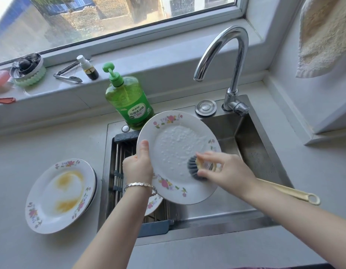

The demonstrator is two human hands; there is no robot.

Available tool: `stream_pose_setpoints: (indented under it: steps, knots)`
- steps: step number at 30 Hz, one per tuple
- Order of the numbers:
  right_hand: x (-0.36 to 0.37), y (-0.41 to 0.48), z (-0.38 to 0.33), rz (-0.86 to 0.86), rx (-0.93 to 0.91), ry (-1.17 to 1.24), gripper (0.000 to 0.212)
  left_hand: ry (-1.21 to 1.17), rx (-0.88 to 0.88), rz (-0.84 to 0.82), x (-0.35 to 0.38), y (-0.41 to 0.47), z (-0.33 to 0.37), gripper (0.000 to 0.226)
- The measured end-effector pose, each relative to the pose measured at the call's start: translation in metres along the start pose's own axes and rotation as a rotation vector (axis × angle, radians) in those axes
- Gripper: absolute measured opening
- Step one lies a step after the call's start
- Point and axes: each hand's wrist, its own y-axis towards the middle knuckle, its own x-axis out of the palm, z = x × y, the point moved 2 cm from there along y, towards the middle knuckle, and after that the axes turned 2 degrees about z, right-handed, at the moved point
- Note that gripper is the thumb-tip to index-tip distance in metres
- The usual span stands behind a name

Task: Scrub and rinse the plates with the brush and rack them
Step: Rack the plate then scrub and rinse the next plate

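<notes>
The left hand has a closed grip on the left rim of a floral plate, thumb on the face and fingers curled behind. The plate is held tilted above the sink, and foam covers its centre. The right hand has a pinching grip on the brush close to its dark head. The bristles press on the plate's lower right face, and the pale handle trails back past the wrist.

Under the left forearm, 1 more floral plate lies in the rack, which fills the sink's left side. On the surface to the left sits a stack of plates, the top one smeared yellow. A green soap bottle stands just behind the held plate, and the tap arches over the basin.
</notes>
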Motion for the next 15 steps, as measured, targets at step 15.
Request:
stream_pose_setpoints:
  steps: [15]
  knots:
    - [-0.006, -0.001, 0.001, 0.123, 0.166, 0.008, 0.045, -0.095, -0.102, 0.242, 0.003, 0.006, 0.001, 0.059]
